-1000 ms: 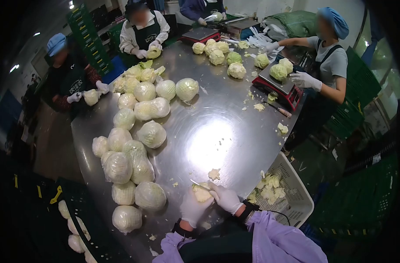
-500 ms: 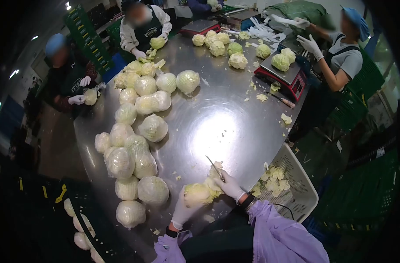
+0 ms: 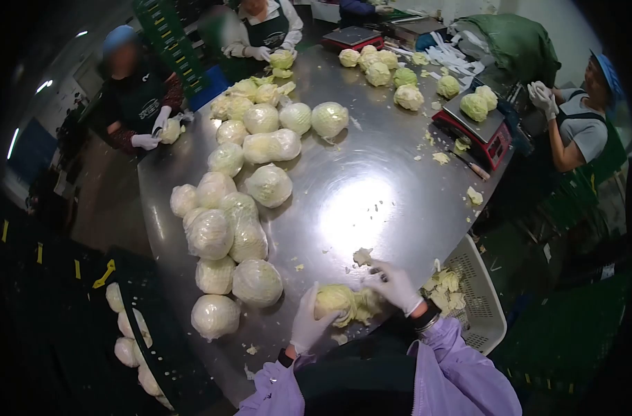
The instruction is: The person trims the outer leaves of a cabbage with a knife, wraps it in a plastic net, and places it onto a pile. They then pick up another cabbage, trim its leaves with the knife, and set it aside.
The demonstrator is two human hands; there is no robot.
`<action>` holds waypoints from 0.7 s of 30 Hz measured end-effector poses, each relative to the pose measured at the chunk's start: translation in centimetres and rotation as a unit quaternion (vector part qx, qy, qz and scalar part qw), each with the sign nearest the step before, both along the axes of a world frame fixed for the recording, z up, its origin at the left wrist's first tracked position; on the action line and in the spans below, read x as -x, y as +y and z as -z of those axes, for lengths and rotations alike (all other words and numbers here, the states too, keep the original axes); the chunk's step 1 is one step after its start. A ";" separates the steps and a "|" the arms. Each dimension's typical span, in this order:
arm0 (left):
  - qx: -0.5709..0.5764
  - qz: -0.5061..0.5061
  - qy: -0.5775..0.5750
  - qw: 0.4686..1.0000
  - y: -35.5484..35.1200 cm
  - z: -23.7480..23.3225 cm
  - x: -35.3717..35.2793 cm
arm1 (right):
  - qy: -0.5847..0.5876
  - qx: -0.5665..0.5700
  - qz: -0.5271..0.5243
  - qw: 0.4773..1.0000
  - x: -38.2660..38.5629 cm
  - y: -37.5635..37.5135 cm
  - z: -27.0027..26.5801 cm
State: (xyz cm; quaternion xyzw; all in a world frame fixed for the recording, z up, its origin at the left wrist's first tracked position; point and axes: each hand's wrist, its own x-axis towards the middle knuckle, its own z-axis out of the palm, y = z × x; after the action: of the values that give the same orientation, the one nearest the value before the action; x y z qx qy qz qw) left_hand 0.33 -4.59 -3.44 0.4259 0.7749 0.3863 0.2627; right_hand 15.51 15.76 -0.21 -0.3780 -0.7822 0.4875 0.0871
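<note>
Near the table's front edge, my gloved left hand (image 3: 310,324) grips a pale green cabbage (image 3: 334,302) from its left side, fingers wrapped round it. A loosened outer leaf (image 3: 366,306) hangs off the cabbage's right side. Just above that leaf is my gloved right hand (image 3: 397,287), its fingers curled around a knife (image 3: 383,277). Only a small dark bit of the knife shows; I cannot make out the blade. Beyond my right fingertips lies a torn piece of leaf (image 3: 362,256) on the metal table (image 3: 309,229).
Wrapped cabbages (image 3: 257,283) crowd the table's left side. A white basket (image 3: 483,298) with leaf scraps stands at right, beyond the edge. Bare cabbages (image 3: 408,98), a red scale (image 3: 492,139) and another knife (image 3: 474,168) lie farther off. Several co-workers stand around.
My right hand has drawn away from the cabbage, and the knife blade has gone from sight. The outer leaf is more spread out. My view has shifted; the right-hand co-worker's hands have come together.
</note>
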 end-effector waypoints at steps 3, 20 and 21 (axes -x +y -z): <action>-0.021 0.018 0.038 0.999 3.0 -2.8 -1.4 | 0.060 0.031 -0.064 0.996 -0.3 -1.6 1.0; -0.058 -0.045 0.034 0.997 6.5 0.1 -3.2 | 0.059 -0.145 0.057 0.986 -2.4 -5.7 5.0; -0.064 -0.050 0.055 0.995 6.5 0.2 -3.3 | 0.058 -0.145 0.059 0.986 -2.3 -5.4 5.3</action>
State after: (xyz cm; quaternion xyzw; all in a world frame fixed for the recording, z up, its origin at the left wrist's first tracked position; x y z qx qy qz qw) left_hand 3.67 1.88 -3.60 0.4231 0.7820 0.4241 0.1720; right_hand 17.79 10.34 -5.50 -0.3778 -0.8148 0.3838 0.2148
